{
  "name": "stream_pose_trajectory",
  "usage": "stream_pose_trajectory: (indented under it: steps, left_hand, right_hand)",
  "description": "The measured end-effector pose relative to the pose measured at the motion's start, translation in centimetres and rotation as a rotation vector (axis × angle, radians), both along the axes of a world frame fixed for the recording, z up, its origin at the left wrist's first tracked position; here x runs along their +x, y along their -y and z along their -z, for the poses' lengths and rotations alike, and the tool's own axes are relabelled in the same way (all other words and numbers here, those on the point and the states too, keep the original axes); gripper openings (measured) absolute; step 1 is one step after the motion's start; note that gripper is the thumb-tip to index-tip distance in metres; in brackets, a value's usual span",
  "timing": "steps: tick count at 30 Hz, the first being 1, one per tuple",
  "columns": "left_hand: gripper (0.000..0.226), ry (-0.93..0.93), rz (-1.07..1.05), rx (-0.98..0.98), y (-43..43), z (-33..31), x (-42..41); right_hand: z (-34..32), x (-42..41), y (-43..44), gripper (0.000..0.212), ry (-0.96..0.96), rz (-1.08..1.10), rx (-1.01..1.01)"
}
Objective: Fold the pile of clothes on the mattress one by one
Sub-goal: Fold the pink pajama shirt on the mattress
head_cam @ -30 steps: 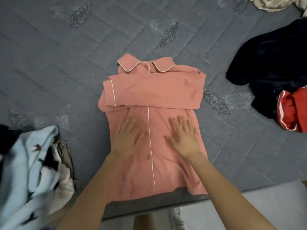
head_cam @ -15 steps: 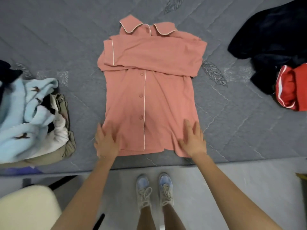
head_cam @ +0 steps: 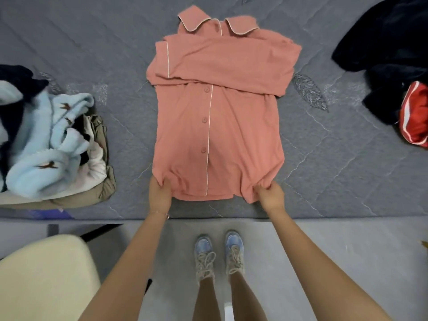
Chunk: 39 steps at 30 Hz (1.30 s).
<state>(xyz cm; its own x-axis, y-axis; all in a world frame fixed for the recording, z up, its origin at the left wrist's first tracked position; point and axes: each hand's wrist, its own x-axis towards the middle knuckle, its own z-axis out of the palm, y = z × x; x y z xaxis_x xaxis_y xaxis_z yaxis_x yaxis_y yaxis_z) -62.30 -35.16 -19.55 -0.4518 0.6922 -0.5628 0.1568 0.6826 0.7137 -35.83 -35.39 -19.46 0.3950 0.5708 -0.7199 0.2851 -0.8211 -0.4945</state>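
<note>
A salmon-pink button shirt with white piping lies flat on the grey quilted mattress, collar away from me, both sleeves folded across its chest. My left hand grips the shirt's lower left hem corner, and the cloth bunches there. My right hand grips the lower right hem corner in the same way. Both corners sit close to the mattress's near edge.
A heap with a light blue fleece garment and khaki cloth lies at the left. Dark navy clothes and a red garment lie at the right. A cream chair seat stands on the floor beside my shoes.
My hands slid from the shirt's front down to its hem, then closed on the two bottom corners, bunching the cloth. My view tilted down toward the floor.
</note>
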Motion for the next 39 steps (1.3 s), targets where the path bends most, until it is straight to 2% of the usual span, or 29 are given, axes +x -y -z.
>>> stream_pose_trajectory:
  steps: [3,5,8,10,12,14,16,18,20,23,25,29,32,35,39]
  left_hand:
    - [0.036,0.147,-0.107,0.149,-2.3,-1.6,1.9]
    - [0.033,0.176,-0.228,0.225,-5.0,-2.7,2.9]
    - [0.023,0.233,-0.309,0.3,-9.4,-4.5,3.9]
    - [0.021,0.257,-0.289,0.338,-12.0,-5.2,4.1]
    - [0.032,0.273,-0.29,0.372,-14.7,-5.6,4.2]
    - [0.037,0.265,-0.3,0.39,-17.6,-6.0,4.0]
    - [0.041,0.28,-0.32,0.39,-20.4,-5.9,3.7]
    - [0.045,0.299,-0.324,0.39,-23.1,-5.6,3.2]
    - [0.046,0.311,-0.326,0.381,-25.5,-5.2,2.6]
    - [0.04,0.351,-0.363,0.388,-28.7,-4.5,1.5]
    - [0.022,0.351,-0.355,0.393,-30.8,-3.9,0.9]
    - [0.003,0.361,-0.393,0.39,-34.3,-3.2,0.3]
    - [0.004,0.342,-0.395,0.413,-36.3,-2.9,0.0]
    - [0.022,0.334,-0.437,0.441,-37.8,-3.5,-0.3]
    - [0.015,0.326,-0.519,0.504,-40.6,-4.1,-0.5]
  right_hand:
    - [-1.5,-1.0,-2.8,0.006,-0.13,0.125,0.116]
    - [-2.6,-1.3,-5.6,0.018,-0.209,0.195,0.17]
    - [-3.8,-1.8,-9.9,0.021,-0.294,0.294,0.26]
    - [-4.5,-1.9,-12.7,0.013,-0.264,0.293,0.343]
    - [-5.5,-1.9,-15.4,0.008,-0.204,0.264,0.451]
    - [-6.3,-2.1,-17.9,0.012,-0.152,0.279,0.526]
    - [-6.4,-2.1,-20.2,0.009,-0.146,0.336,0.543]
    - [-6.2,-2.1,-22.5,0.023,-0.15,0.391,0.535]
    - [-5.9,-1.8,-24.8,0.017,-0.144,0.48,0.532]
    - [-6.0,-1.2,-27.6,0.004,-0.049,0.553,0.519]
    - [-5.6,-0.7,-29.1,0.009,0.088,0.494,0.546]
    - [-4.8,-0.4,-31.8,0.012,0.168,0.502,0.574]
    - [-4.7,-0.2,-33.7,0.009,0.176,0.585,0.575]
    - [-5.1,-0.1,-35.6,0.013,0.217,0.609,0.605]
    - [-5.9,0.5,-38.4,0.013,0.225,0.637,0.682]
